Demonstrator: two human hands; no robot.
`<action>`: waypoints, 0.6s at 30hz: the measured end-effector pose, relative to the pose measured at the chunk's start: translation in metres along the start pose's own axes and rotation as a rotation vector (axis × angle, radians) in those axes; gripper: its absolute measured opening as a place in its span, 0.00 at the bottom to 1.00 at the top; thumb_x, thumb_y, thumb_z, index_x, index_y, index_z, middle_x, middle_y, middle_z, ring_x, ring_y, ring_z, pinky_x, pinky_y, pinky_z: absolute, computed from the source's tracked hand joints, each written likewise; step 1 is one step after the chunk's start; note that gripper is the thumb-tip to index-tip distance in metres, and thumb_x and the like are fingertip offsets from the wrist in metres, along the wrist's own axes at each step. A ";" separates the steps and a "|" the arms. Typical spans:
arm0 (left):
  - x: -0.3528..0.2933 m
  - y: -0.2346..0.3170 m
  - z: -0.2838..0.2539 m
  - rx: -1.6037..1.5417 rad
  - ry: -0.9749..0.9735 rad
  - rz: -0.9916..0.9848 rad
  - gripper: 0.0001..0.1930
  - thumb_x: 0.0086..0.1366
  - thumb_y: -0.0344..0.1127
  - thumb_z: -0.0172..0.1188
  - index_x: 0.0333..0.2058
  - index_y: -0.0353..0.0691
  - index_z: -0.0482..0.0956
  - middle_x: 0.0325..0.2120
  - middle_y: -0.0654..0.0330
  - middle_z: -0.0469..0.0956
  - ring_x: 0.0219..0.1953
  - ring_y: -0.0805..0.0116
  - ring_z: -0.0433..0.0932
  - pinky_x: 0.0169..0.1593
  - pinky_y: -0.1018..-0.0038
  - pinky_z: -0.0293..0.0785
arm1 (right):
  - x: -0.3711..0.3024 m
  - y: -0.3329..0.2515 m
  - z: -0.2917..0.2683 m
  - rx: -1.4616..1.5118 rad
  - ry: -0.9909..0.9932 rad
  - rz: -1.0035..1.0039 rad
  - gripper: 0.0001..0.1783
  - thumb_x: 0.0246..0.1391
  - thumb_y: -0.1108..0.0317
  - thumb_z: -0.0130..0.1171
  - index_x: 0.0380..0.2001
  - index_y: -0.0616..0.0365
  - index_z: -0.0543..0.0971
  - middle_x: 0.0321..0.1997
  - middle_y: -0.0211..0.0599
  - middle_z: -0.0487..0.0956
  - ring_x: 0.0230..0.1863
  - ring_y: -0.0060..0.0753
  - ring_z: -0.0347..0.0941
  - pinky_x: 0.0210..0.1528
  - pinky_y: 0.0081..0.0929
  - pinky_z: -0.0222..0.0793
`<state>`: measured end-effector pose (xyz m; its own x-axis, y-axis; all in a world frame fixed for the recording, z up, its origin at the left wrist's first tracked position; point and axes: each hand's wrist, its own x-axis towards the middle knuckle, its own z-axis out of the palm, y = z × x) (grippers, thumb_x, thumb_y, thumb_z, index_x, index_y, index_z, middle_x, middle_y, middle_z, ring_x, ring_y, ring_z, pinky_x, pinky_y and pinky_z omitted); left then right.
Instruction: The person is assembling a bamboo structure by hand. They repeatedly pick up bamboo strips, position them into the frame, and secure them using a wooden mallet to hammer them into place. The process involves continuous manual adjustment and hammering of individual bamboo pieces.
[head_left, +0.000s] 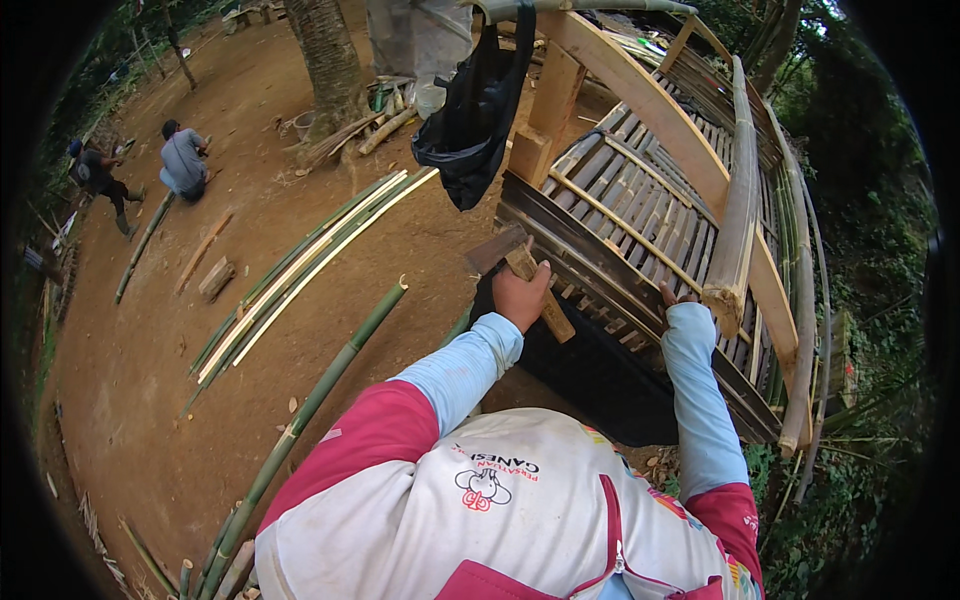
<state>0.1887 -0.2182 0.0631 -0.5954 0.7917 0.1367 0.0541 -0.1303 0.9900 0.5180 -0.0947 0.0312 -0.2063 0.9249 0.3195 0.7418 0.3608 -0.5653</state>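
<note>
My left hand (522, 297) is closed around the wooden handle of a hatchet (551, 312). Its dark metal head (494, 249) points left, close to the near end of a bamboo frame. My right hand (676, 297) is at the dark split-bamboo edge (625, 275) of that frame. One finger or thumb shows above the edge; the other fingers look curled and are partly hidden by the sleeve. Just beyond lies the slatted bamboo deck (640, 195), with thin bamboo strips across it. A thick bamboo pole (735, 210) and a curved plank (650, 90) rise over the deck.
A black plastic bag (478, 115) hangs from the frame. Dark cloth or netting (590, 385) lies beneath it. Green bamboo poles (325, 385) and split lengths (300, 265) rest on bare soil. Two people (183, 160) are far left, near a tree trunk (325, 60).
</note>
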 end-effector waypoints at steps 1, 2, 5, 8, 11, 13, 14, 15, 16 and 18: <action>0.003 -0.001 0.003 0.054 -0.006 0.023 0.26 0.59 0.35 0.60 0.56 0.34 0.70 0.44 0.48 0.78 0.47 0.58 0.77 0.51 0.70 0.69 | 0.002 0.002 0.000 -0.056 -0.011 0.011 0.17 0.56 0.64 0.56 0.49 0.37 0.77 0.36 0.43 0.76 0.40 0.47 0.76 0.41 0.38 0.71; 0.009 -0.005 -0.003 0.123 0.020 0.046 0.26 0.59 0.36 0.61 0.56 0.35 0.70 0.44 0.47 0.78 0.47 0.56 0.77 0.51 0.69 0.69 | 0.006 -0.044 -0.005 -0.349 -0.073 -0.004 0.16 0.57 0.63 0.55 0.50 0.38 0.76 0.37 0.43 0.76 0.43 0.45 0.76 0.43 0.36 0.72; 0.022 -0.013 0.007 0.191 0.117 0.142 0.17 0.56 0.39 0.62 0.41 0.34 0.76 0.34 0.45 0.79 0.38 0.47 0.78 0.42 0.61 0.72 | 0.009 -0.081 -0.017 -0.508 -0.132 0.037 0.26 0.57 0.48 0.51 0.52 0.54 0.74 0.50 0.46 0.74 0.54 0.41 0.71 0.56 0.35 0.64; 0.030 -0.011 0.018 0.172 0.182 0.182 0.14 0.55 0.41 0.63 0.30 0.33 0.78 0.28 0.46 0.80 0.33 0.44 0.78 0.38 0.57 0.73 | 0.010 -0.060 -0.014 0.243 -0.109 0.177 0.33 0.57 0.41 0.51 0.51 0.61 0.74 0.52 0.45 0.76 0.53 0.40 0.73 0.57 0.35 0.65; 0.035 -0.005 0.041 0.165 0.185 0.256 0.14 0.55 0.40 0.63 0.31 0.32 0.78 0.29 0.45 0.80 0.34 0.44 0.79 0.40 0.58 0.73 | -0.001 -0.013 -0.004 0.578 -0.043 0.101 0.29 0.57 0.46 0.52 0.47 0.62 0.75 0.43 0.44 0.80 0.46 0.42 0.77 0.49 0.35 0.71; 0.039 -0.001 0.044 0.122 0.244 0.334 0.15 0.56 0.37 0.63 0.35 0.29 0.78 0.32 0.45 0.81 0.37 0.47 0.80 0.42 0.61 0.73 | 0.003 -0.083 -0.035 -0.085 -0.118 0.192 0.23 0.56 0.50 0.52 0.41 0.60 0.78 0.37 0.47 0.80 0.43 0.48 0.77 0.45 0.37 0.72; 0.038 0.005 0.039 0.063 0.112 0.178 0.19 0.58 0.34 0.62 0.44 0.26 0.75 0.40 0.42 0.79 0.44 0.51 0.79 0.47 0.65 0.72 | 0.008 -0.118 -0.051 -0.391 -0.181 0.220 0.20 0.56 0.53 0.51 0.38 0.59 0.79 0.33 0.49 0.81 0.41 0.50 0.77 0.43 0.39 0.72; 0.048 -0.014 0.040 0.090 0.185 0.320 0.24 0.59 0.33 0.61 0.51 0.24 0.71 0.48 0.42 0.75 0.50 0.52 0.75 0.54 0.67 0.68 | 0.008 -0.138 -0.057 -0.387 -0.167 0.174 0.25 0.57 0.46 0.48 0.36 0.59 0.79 0.35 0.49 0.81 0.41 0.51 0.77 0.44 0.42 0.71; 0.053 -0.019 0.040 0.035 0.126 0.235 0.28 0.60 0.33 0.60 0.56 0.25 0.67 0.54 0.41 0.70 0.55 0.52 0.72 0.58 0.68 0.64 | 0.019 -0.144 -0.062 -0.548 -0.362 0.220 0.30 0.57 0.40 0.46 0.36 0.58 0.79 0.37 0.49 0.81 0.43 0.52 0.77 0.45 0.44 0.71; 0.058 -0.024 0.042 0.076 0.126 0.255 0.27 0.61 0.34 0.60 0.56 0.25 0.66 0.54 0.41 0.70 0.56 0.53 0.71 0.59 0.67 0.63 | 0.027 -0.147 -0.065 -0.524 -0.405 0.257 0.35 0.56 0.34 0.42 0.43 0.56 0.79 0.40 0.47 0.81 0.47 0.48 0.76 0.49 0.41 0.70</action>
<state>0.1863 -0.1439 0.0493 -0.6494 0.6583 0.3807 0.2714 -0.2670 0.9247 0.4453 -0.1310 0.1724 -0.1293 0.9816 -0.1407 0.9871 0.1139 -0.1122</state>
